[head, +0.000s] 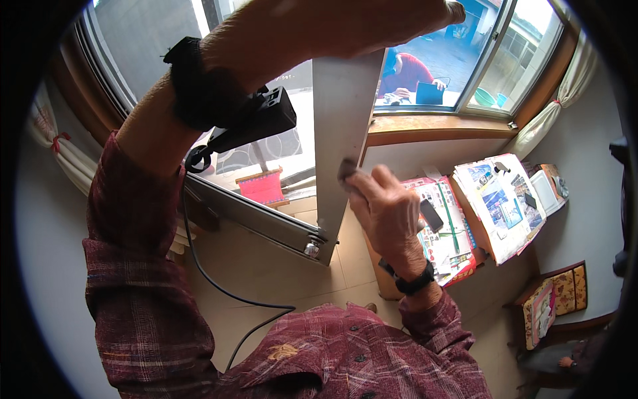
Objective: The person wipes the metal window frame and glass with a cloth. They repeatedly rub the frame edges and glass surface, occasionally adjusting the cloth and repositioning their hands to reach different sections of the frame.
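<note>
My left arm is raised across the top of the view, and my left hand (pixel 379 22) passes in front of the upper part of a grey metal-framed glass door (pixel 340 114). Most of its fingers are out of the frame, so its grip is hidden. A black device (pixel 269 117) with a cable is strapped to that wrist. My right hand (pixel 386 207) is closed around a small dark object (pixel 347 169), too blurred to name, at the edge of the door's wide upright. Below them, a round metal knob (pixel 312 247) sits low on the door frame.
Right of the door, papers, a dark phone (pixel 431 215) and a green strip (pixel 448 219) lie on a table. Cardboard with printed sheets (pixel 503 199) stands beside it. A black cable (pixel 219 284) hangs near my body. Outside the window, a person sits on a red chair (pixel 416 72).
</note>
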`<state>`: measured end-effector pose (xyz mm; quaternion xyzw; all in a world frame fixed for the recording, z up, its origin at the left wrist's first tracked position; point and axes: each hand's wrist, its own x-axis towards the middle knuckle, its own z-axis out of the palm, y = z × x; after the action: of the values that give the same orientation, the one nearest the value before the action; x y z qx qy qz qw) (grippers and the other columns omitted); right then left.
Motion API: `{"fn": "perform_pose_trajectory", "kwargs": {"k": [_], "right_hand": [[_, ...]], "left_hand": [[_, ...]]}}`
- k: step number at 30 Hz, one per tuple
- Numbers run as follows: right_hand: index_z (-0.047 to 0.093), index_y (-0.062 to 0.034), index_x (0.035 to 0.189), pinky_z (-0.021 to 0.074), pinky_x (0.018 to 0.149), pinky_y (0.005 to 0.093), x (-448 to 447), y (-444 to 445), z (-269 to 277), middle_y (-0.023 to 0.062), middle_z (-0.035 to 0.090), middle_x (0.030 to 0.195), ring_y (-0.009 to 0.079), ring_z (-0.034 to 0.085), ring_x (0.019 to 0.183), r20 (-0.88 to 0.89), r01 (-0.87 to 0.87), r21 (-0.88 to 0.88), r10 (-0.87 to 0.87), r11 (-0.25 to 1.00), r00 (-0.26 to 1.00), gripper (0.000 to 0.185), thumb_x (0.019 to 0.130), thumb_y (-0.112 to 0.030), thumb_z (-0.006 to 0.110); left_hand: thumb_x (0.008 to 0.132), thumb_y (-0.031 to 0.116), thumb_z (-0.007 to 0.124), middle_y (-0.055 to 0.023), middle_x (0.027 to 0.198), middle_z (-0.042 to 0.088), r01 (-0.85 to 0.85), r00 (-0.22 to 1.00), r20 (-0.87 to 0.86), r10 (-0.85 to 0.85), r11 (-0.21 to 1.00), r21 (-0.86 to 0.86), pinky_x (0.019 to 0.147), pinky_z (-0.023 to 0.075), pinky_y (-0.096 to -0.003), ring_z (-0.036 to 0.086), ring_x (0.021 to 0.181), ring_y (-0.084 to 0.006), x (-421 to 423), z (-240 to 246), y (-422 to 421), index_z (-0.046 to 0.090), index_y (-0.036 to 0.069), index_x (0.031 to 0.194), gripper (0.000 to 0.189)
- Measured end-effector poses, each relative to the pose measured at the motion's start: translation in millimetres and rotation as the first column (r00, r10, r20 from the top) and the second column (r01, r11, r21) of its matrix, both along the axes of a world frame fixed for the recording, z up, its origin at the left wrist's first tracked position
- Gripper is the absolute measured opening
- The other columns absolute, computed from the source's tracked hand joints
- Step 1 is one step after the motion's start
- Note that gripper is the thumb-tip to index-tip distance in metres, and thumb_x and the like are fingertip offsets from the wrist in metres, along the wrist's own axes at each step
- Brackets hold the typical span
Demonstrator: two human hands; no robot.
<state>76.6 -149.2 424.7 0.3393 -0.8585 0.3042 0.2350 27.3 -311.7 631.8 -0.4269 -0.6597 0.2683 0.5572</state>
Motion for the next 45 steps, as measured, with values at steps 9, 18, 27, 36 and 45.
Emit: {"fn": "perform_pose_trajectory", "kwargs": {"k": [9, 18, 27, 36, 45], "right_hand": [[0.065, -0.0008, 0.104, 0.0494, 0.076, 0.0290, 17.8, 49.2, -10.0, 0.0078, 0.061, 0.094, 0.0165, 0.060, 0.087, 0.085, -0.088, -0.648, 0.186, 0.757, 0.979, 0.025, 0.079, 0.003, 0.069], [0.066, -0.0036, 0.118, 0.0455, 0.099, 0.0439, 12.3, 11.5, 6.2, 0.0200, 0.051, 0.137, 0.0332, 0.054, 0.119, -0.138, -0.438, -0.524, 0.435, 0.730, 0.890, 0.039, 0.087, -0.026, 0.070], [0.046, 0.0001, 0.144, 0.0384, 0.101, 0.0301, -64.5, -8.6, -79.7, 0.0036, 0.061, 0.121, 0.0121, 0.054, 0.113, 0.290, -0.190, -0.916, 0.910, 0.354, 0.296, 0.070, 0.099, -0.053, 0.057], [0.047, -0.0006, 0.144, 0.0382, 0.106, 0.0365, -64.1, -5.4, -102.0, 0.0092, 0.059, 0.135, 0.0190, 0.055, 0.121, 0.169, -0.118, -0.972, 0.951, 0.205, 0.261, 0.070, 0.102, -0.057, 0.048], [0.048, -0.0011, 0.144, 0.0384, 0.114, 0.0417, -77.2, 5.5, -118.6, 0.0138, 0.054, 0.145, 0.0250, 0.050, 0.134, 0.151, 0.115, -0.983, 0.987, 0.145, 0.050, 0.070, 0.104, -0.058, 0.037]], "left_hand": [[0.095, 0.031, 0.066, -0.0136, 0.116, 0.066, 0.100, 0.760, 0.482, -0.436, 0.811, 0.576, 0.097, 0.0489, -0.0435, 0.063, 0.113, -0.0309, 65.3, -94.6, -19.7, 0.064, 0.006, 0.123, 0.038], [0.093, 0.024, 0.073, -0.0119, 0.147, 0.039, -0.725, -0.303, 0.038, -0.952, 0.256, 0.640, 0.109, 0.0397, -0.0409, 0.041, 0.135, -0.0219, 146.4, -220.5, 9.9, 0.010, 0.005, 0.158, 0.092], [0.087, 0.020, 0.075, -0.0125, 0.128, 0.053, -0.039, 0.904, 0.254, -0.345, 0.524, 0.851, 0.098, 0.0450, -0.0400, 0.051, 0.117, -0.0226, 91.6, -76.5, -42.8, 0.044, 0.000, 0.140, 0.064], [0.077, 0.010, 0.071, -0.0074, 0.116, 0.056, -0.175, 0.967, 0.253, -0.006, 0.706, 0.686, 0.088, 0.0482, -0.0407, 0.051, 0.106, -0.0307, 36.2, -164.1, -12.2, 0.071, 0.017, 0.123, 0.046], [0.077, 0.013, 0.072, -0.0058, 0.113, 0.056, -0.320, 0.768, 0.637, -0.067, 0.822, 0.472, 0.087, 0.0528, -0.0384, 0.055, 0.107, -0.0270, 75.8, -288.7, -6.1, 0.071, 0.017, 0.122, 0.046]]}}
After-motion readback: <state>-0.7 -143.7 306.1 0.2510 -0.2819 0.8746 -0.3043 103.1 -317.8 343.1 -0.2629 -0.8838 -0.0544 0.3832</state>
